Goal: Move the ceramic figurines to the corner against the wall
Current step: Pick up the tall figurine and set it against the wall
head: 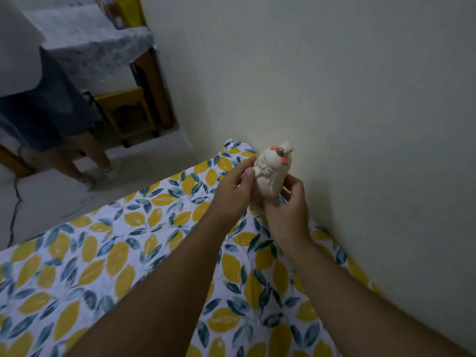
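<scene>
Hands meet around one white figurine [271, 176] near the far corner of the bed, close beside the wall [360, 99]. Left hand [233, 190] grips it from the left side, thumb pressed on its front and fingertips reaching up beside the painted face, fingers curled closed on it. Right hand [288, 210] cups it from below and from the right, fingers wrapped shut round the base, so the bottom of the figurine is hidden. Figurine stands roughly upright, tilted a little toward the wall, with orange marks and a small brown knob on its head. Whether it touches the sheet [103, 266] cannot be told. Sheet is white with yellow lemons and blue leaves and runs to the wall. Across the floor [64, 199] another person's bare legs [85, 161] stand beside wooden furniture [134, 117], blurred
</scene>
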Available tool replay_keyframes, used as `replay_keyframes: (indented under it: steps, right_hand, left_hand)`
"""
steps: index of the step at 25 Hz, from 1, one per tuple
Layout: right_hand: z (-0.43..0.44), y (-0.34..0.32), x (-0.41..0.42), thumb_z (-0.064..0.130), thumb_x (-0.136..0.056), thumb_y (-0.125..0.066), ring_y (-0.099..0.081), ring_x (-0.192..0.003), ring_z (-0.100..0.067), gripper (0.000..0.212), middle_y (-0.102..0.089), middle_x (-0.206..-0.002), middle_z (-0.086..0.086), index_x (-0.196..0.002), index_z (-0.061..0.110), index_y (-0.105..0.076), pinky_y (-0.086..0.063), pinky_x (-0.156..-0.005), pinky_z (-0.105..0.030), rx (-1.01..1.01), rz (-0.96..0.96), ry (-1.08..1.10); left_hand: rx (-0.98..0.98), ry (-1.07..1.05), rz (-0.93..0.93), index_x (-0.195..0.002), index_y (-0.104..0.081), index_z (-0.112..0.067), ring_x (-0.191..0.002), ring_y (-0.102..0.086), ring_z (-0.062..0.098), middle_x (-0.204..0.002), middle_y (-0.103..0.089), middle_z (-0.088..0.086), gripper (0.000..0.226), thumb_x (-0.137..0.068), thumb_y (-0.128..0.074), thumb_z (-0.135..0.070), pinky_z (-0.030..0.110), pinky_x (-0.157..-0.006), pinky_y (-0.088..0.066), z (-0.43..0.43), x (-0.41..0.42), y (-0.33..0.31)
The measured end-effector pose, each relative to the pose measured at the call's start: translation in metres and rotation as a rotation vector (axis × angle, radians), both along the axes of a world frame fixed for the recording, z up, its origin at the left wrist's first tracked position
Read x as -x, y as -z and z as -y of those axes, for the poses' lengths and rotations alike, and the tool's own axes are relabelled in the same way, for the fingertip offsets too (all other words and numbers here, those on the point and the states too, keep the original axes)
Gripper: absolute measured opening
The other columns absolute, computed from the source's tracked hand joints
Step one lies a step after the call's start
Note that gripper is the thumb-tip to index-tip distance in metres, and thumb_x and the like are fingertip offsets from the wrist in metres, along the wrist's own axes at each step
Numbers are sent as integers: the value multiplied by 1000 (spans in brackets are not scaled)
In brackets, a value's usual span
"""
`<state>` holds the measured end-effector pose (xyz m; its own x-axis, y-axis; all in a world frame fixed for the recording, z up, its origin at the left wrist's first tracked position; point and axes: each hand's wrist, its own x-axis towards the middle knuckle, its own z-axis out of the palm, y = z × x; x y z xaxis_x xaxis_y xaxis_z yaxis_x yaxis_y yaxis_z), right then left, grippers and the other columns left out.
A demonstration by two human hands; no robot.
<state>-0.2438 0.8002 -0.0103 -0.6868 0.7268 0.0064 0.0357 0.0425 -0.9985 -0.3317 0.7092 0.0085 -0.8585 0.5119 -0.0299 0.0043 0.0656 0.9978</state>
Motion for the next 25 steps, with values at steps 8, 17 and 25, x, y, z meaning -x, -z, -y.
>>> replay_keyframes:
  steps: [8, 17, 25]
  right_hand:
    - [-20, 43, 20, 28, -77, -85, -61, -104, 13, 56, -64, -116, 20, -122, 24, -53, -49, -76, -6, -122, -17, 112]
    - [-19, 31, 12, 45, -80, -79, -58, -115, 4, 68, -62, -126, 12, -137, 24, -49, -51, -86, -15, -225, 111, 61]
    - [97, -11, -62, 52, -96, -54, -34, -146, -22, 65, -44, -157, -1, -151, 21, -41, -32, -117, -48, -743, 420, -221]
  left_hand:
    - [46, 55, -92, -138, -58, -22, -124, -58, 17, -132, -64, 2, 38, -104, -44, -30, 49, -102, -48, -29, 26, 29]
    - [145, -56, -142, -146, -48, -25, -135, -46, 11, -147, -53, -2, 43, -106, -44, -35, 40, -111, -39, -24, 9, 16]
    - [557, -227, -371, -150, -41, -25, -149, -20, 13, -158, -39, -3, 57, -102, -30, -53, 42, -122, -9, 142, -83, -11]
